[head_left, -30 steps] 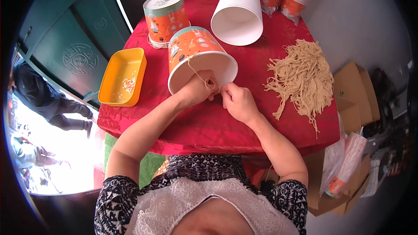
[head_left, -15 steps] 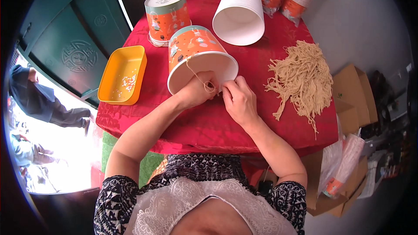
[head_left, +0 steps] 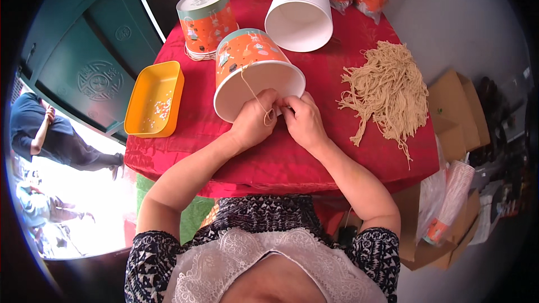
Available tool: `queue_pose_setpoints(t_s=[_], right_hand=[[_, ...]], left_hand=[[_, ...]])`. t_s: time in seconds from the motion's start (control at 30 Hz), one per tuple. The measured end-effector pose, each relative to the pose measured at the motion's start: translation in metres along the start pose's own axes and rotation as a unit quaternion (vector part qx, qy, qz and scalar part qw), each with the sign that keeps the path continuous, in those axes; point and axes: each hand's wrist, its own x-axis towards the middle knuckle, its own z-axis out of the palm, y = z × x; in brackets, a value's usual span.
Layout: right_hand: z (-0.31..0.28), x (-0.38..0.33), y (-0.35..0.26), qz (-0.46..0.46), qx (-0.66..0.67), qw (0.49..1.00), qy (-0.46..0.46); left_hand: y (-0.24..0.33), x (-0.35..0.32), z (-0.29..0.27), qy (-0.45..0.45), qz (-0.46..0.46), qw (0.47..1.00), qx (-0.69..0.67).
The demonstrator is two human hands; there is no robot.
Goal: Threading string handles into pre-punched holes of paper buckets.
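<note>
Orange paper bucket (head_left: 252, 70) lies tipped on its side on the red tablecloth (head_left: 281, 160), open mouth facing the person, with a tan string (head_left: 255, 96) running from its wall down to the rim. Both the left hand (head_left: 255, 123) and right hand (head_left: 300, 120) have fingertips pinched together on that string right at the rim — looks like knot work. Best bet: keep the string taut and pinch close to the knot. Loose string pile (head_left: 390, 90) sits to the right, yellow tray (head_left: 154, 100) left, white bucket (head_left: 297, 11) behind.
</note>
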Motion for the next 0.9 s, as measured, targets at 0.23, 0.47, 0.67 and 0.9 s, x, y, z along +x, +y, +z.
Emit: queue_pose_setpoints(t_s=[0.23, 0.47, 0.67, 0.9], right_hand=[[-0.003, 0.000, -0.003, 0.032, 0.006, 0.999, -0.018], [-0.001, 0.000, 0.001, 0.011, 0.007, 1.000, -0.008], [-0.006, 0.002, 0.000, -0.002, 0.034, 0.999, -0.029], [-0.007, 0.002, -0.001, 0.023, 0.027, 0.998, -0.047]], left_hand=[[-0.001, -0.006, 0.006, -0.001, 0.015, 0.995, 0.094], [-0.011, -0.009, 0.001, -0.028, 0.043, 0.981, 0.185], [-0.015, -0.012, -0.002, -0.031, 0.062, 0.984, 0.164], [-0.016, -0.012, -0.003, -0.039, 0.062, 0.984, 0.160]])
